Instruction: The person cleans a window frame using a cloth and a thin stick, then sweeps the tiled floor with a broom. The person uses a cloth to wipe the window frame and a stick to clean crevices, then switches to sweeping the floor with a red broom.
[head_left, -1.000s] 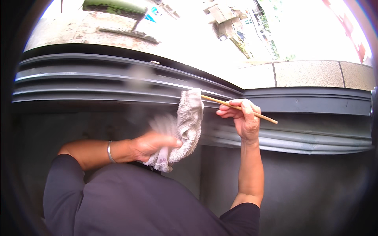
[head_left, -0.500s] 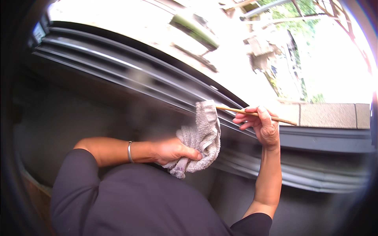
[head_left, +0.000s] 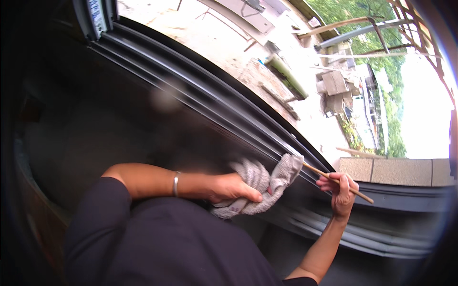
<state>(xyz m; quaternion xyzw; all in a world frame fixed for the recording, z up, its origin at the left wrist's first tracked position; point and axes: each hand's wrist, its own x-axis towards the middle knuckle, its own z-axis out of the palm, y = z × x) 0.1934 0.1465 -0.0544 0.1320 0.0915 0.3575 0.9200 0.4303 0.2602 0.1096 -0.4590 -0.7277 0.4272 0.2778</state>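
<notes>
a dark grooved window track (head_left: 200, 102) is seen running from upper left to lower right, and everything is placed against it. below the track, at the left, a silver bangle (head_left: 176, 184) is worn on the wrist of the left hand (head_left: 231, 187). the fingers of this hand are closed tightly on a grey terry cloth (head_left: 265, 183), which is bunched just under the track, with its upper corner pressed into the grooves. right of the cloth, a thin wooden stick (head_left: 336, 182) is pinched in the curled fingers of the right hand (head_left: 342, 193), its tip buried in the cloth at the track.
</notes>
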